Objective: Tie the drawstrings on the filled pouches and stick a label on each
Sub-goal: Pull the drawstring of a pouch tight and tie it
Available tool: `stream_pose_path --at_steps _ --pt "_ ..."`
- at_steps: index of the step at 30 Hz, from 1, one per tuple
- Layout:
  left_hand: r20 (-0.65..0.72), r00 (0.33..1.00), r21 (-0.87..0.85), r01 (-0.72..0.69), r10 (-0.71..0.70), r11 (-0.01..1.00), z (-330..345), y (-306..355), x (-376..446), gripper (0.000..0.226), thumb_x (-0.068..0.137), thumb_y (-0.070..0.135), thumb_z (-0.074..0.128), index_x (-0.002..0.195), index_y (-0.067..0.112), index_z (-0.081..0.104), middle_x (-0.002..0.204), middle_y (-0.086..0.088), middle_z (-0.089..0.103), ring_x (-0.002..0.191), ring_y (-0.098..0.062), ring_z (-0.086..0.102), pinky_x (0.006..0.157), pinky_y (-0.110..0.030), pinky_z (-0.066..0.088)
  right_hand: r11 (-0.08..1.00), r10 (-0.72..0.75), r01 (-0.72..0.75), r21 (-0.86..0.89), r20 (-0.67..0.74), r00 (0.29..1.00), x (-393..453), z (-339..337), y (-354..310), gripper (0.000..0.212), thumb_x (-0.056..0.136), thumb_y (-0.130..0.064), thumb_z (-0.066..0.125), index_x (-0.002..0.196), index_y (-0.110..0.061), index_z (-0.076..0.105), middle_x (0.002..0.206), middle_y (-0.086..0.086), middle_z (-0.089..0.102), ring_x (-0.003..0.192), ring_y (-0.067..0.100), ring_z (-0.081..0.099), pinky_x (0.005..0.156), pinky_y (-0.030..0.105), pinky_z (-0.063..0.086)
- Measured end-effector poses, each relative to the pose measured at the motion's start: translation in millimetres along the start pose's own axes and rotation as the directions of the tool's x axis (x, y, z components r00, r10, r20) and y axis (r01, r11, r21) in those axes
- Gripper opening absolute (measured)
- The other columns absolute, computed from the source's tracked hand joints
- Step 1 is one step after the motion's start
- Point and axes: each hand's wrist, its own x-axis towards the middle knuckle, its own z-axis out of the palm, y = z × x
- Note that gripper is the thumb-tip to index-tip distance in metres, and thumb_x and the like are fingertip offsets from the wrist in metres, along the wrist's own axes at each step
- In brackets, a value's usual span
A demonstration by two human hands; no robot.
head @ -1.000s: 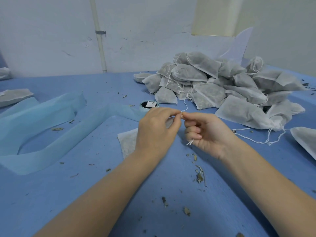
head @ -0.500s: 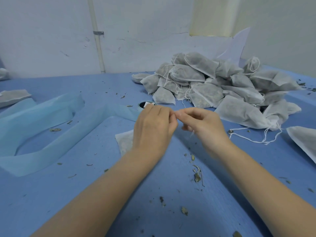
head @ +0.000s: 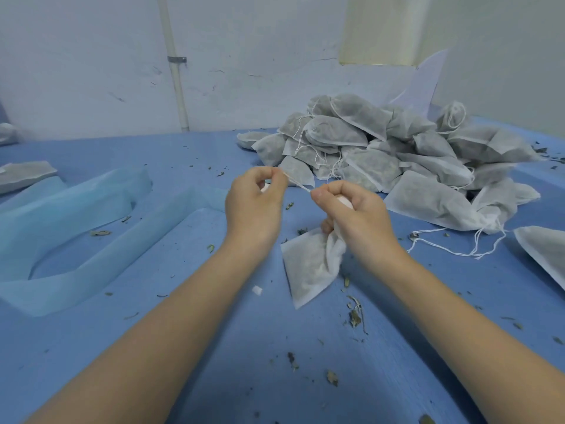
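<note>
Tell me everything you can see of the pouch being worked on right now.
The pouch is a white, thin fabric-like bag with dark filling showing through. Its body lies slanted on the blue table, bottom corner toward the camera. Its neck is bunched and gripped in the right hand. A white drawstring runs taut from that fist up to the left hand, whose fingers pinch its end. No label is visible on it.

No readable text, label, brand, number or sign anywhere in view. Nothing printed on the white pouches (head: 397,154) or on the blue table cover (head: 214,347).
</note>
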Motion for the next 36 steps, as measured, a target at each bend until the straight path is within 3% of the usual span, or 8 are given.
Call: stream_pose_path --at_steps 8,13,19,22,25,28,31,36 --pt "0.076 0.992 -0.035 0.099 -0.096 0.995 1 -4 -4 0.01 0.089 0.031 0.059 0.08 0.029 0.058 0.081 0.01 0.053 0.075 -0.007 0.05 0.065 -0.021 0.038 0.983 0.03 0.004 0.184 -0.182 0.983 0 -6 -2 0.012 0.082 -0.021 0.073 0.07 -0.023 0.074 0.046 -0.013 0.049 0.037 0.009 0.039 0.042 0.017 0.038" --pt "0.211 0.91 0.136 0.335 -0.358 0.932 4 -7 -13 0.039 0.085 0.049 0.052 0.088 0.01 0.06 0.072 0.004 0.059 0.065 -0.016 0.052 0.062 -0.028 0.039 0.896 0.196 -0.036 0.442 -0.323 0.926 9 -13 -6 0.01 0.083 -0.02 0.071 0.074 -0.022 0.071 0.045 -0.013 0.041 0.045 0.009 0.038 0.047 0.018 0.044" --pt "0.524 0.733 -0.114 0.565 -0.434 0.817 13 -2 -22 0.016 0.08 0.014 0.07 0.089 0.003 0.063 0.084 -0.009 0.064 0.074 -0.018 0.061 0.067 -0.023 0.056 0.887 0.223 -0.064 0.456 -0.302 0.927 12 -20 -2 0.022 0.081 -0.028 0.072 0.059 -0.029 0.07 0.055 -0.014 0.051 0.061 0.015 0.049 0.062 0.025 0.044" --pt "0.492 0.778 0.114 0.388 -0.392 0.914 15 -10 -24 0.044 0.075 0.032 0.076 0.112 0.014 0.059 0.111 0.0 0.06 0.1 -0.015 0.06 0.089 -0.029 0.05 0.861 0.243 -0.069 0.504 -0.288 0.926 15 -22 -1 0.01 0.081 -0.028 0.072 0.071 -0.026 0.071 0.049 -0.012 0.046 0.05 0.011 0.047 0.056 0.022 0.044" --pt "0.54 0.747 0.289 0.269 -0.389 0.919 16 -7 -27 0.056 0.066 0.062 0.07 0.102 0.02 0.065 0.107 0.009 0.064 0.102 -0.008 0.059 0.085 -0.026 0.045 0.787 0.294 -0.06 0.614 -0.287 0.912 15 -20 -4 0.022 0.081 -0.026 0.073 0.06 -0.026 0.068 0.045 -0.012 0.039 0.038 0.006 0.041 0.049 0.019 0.042" --pt "0.534 0.765 0.136 0.342 -0.36 0.93 17 -8 -27 0.038 0.069 0.043 0.078 0.089 0.015 0.061 0.086 0.007 0.066 0.08 -0.008 0.061 0.069 -0.019 0.045 0.712 0.365 -0.092 0.696 -0.255 0.895 15 -21 -5 0.022 0.081 -0.029 0.072 0.062 -0.026 0.062 0.042 -0.011 0.034 0.036 0.006 0.04 0.043 0.017 0.04" --pt "0.529 0.764 -0.218 0.544 -0.37 0.811 19 -9 -25 0.042 0.074 0.01 0.075 0.11 0.001 0.055 0.096 -0.01 0.068 0.08 -0.017 0.065 0.075 -0.03 0.054 0.672 0.388 -0.125 0.73 -0.203 0.899 14 -22 -2 0.016 0.081 -0.03 0.071 0.071 -0.024 0.06 0.043 -0.008 0.035 0.04 0.009 0.043 0.046 0.02 0.04" --pt "0.495 0.79 -0.404 0.579 -0.363 0.708 15 -16 -19 0.037 0.072 -0.001 0.072 0.107 -0.006 0.064 0.101 -0.015 0.071 0.081 -0.019 0.07 0.07 -0.024 0.058 0.809 0.261 -0.131 0.573 -0.15 0.954 12 -25 -1 0.017 0.084 -0.022 0.066 0.067 -0.024 0.066 0.061 -0.009 0.054 0.051 0.006 0.051 0.052 0.019 0.041"
